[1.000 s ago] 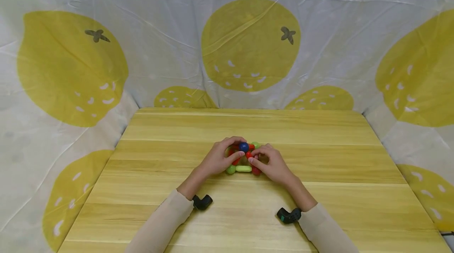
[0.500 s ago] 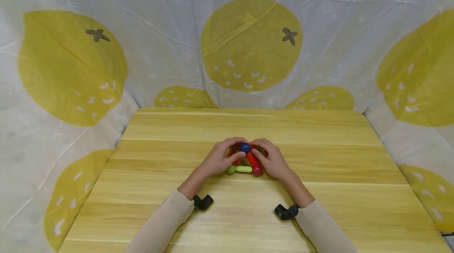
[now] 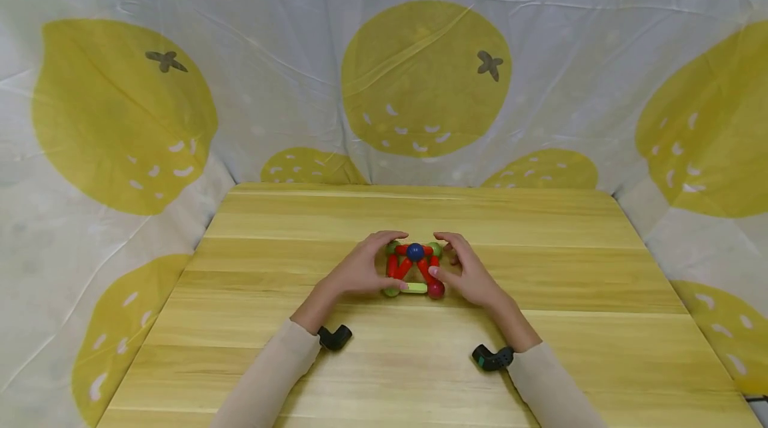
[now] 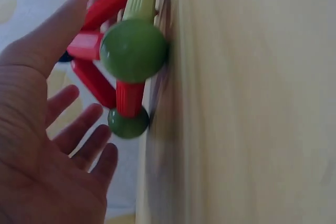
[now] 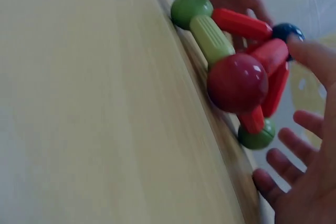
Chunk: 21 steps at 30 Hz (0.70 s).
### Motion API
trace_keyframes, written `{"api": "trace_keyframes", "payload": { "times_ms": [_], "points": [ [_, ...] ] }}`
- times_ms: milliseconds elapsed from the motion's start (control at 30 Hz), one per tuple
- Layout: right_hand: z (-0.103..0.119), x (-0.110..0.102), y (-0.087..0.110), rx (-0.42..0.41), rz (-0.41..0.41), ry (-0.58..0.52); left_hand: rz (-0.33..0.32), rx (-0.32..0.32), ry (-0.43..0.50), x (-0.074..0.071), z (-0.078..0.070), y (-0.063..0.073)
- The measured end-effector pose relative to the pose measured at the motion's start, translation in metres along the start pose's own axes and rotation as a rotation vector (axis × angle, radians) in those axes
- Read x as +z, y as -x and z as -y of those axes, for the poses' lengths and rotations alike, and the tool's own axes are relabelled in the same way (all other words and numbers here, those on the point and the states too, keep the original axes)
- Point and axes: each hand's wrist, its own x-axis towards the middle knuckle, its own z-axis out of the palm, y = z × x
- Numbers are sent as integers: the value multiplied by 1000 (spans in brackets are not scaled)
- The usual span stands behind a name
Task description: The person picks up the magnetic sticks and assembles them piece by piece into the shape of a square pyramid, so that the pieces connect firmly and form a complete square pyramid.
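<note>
A small pyramid of balls and sticks stands on the table in the head view. Its top is a blue ball [image 3: 415, 252], from which red sticks [image 5: 242, 24] slope down. Green balls [image 4: 133, 51] and one dark red ball [image 3: 435, 290] form the base corners, and a light green stick [image 3: 415, 288] joins the two front ones. My left hand [image 3: 357, 269] curves loosely around the left side, its fingers spread and apart from the balls in the left wrist view. My right hand [image 3: 469, 277] is held likewise at the right, thumb close to a sloping stick; contact is unclear.
The wooden table [image 3: 414, 368] carries the pyramid near its middle. Behind and beside it hangs a pale cloth [image 3: 288, 81] printed with lemons. Dark wrist cameras [image 3: 493, 357] stick out inward from both sleeves.
The right hand pressed a red stick into place beneath the blue ball. Both hands then let go and drew apart to the sides, leaving the blue ball on top of the sticks.
</note>
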Motion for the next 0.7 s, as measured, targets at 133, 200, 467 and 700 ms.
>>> {"api": "trace_keyframes", "payload": {
  "times_ms": [133, 200, 467, 700],
  "points": [
    [-6, -9, 6, 20, 93, 2, 67, 0, -13, -7, 10, 3],
    [-8, -12, 7, 13, 127, 2, 98, 5, -23, -9, 14, 5],
    [-12, -14, 10, 44, 182, 10, 132, -5, -55, -9, 21, 7],
    [-14, -13, 14, 27, 187, -20, 128, -25, -47, -7, 25, 12]
  ]
}}
